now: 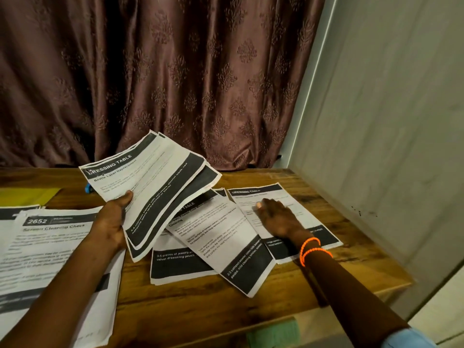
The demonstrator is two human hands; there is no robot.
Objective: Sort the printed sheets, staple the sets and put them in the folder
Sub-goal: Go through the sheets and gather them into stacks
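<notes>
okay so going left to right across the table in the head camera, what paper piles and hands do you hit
Screen Cleaning Check pile → left hand holding a fanned Dressing Table set → loose overlapping sheets → right hand flat on a single sheet.

Dim, warm room light around me; the curtain (160, 71) sinks into deep shadow, the white wall (389, 121) catches more light, my near forearms blur, and the wide lens bends the edges
</notes>
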